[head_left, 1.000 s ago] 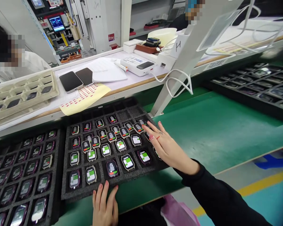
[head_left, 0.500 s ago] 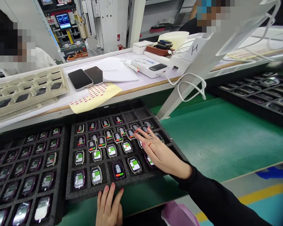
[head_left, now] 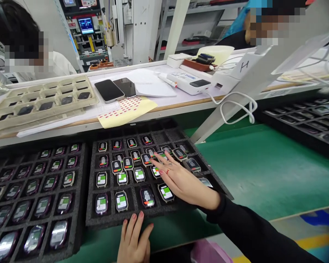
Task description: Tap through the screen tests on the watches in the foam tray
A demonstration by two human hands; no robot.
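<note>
My right hand (head_left: 181, 179) is shifting leftward across the foam tray (head_left: 112, 220). One second ago it was reaching over the right-hand end of a row of watches; now its fingertips are standing over the middle of that row. The fingers are extending forward, slightly spread, and are gripping nothing that I can see. The index fingertip is reaching the right edge of the pale-framed watch (head_left: 145, 158); I cannot tell whether it is pressing.

This row is apparently resting along a divider, overlapping pieces that are sitting in the compartments. The right-end watch (head_left: 180, 153), beside which my fingers were hovering, is now lying uncovered to the right of the hand. Two more, the left-end watch (head_left: 116, 166) and the second watch (head_left: 128, 163), are lying beyond the index fingertip, to its left. From this shift I am judging that I am working along the row from right to left, with these two remaining out of reach of my fingers.

My left hand (head_left: 135, 237) is staying at the front edge of the tray, fingers extended, holding nothing visible; I cannot tell whether it is bracing. The foam tray is lying on the green work surface (head_left: 249, 164), just beside the second tray (head_left: 80, 182).
</note>
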